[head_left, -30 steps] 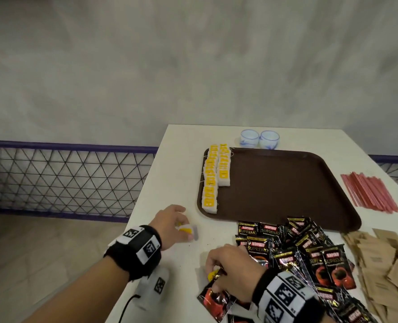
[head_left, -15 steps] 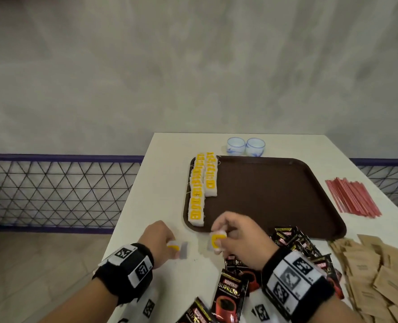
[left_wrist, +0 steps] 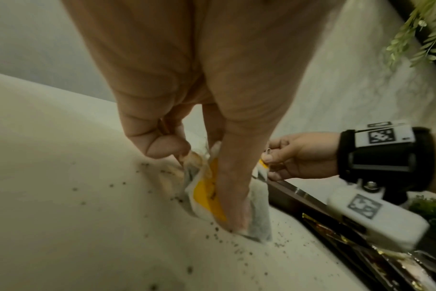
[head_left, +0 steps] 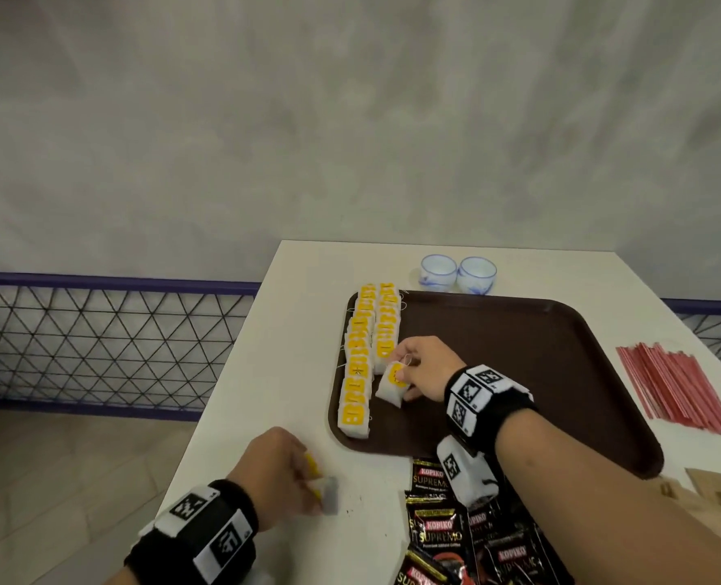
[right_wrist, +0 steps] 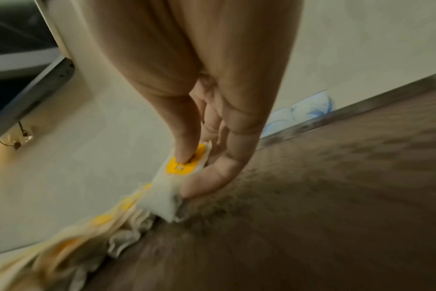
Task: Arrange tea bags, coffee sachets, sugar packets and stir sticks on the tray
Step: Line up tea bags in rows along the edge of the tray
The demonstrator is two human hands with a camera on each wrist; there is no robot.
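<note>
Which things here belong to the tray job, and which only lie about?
For the job: tray, tea bags, coffee sachets, sugar packets, stir sticks.
Lying about: two small cups, spilled dark specks on the table.

The tea bag point(right_wrist: 167, 198) pinched in the right fingers point(right_wrist: 187, 141) is thin, fuzzy white paper with a smooth yellow tag. Under them the brown tray point(head_left: 519, 352) looks like matt plastic, finely grained. Coffee sachets point(head_left: 435, 529) are glossy black foil. White table point(head_left: 308, 297) is smooth and matt, gritty with dark specks near the left fingers point(left_wrist: 232, 187).
</note>
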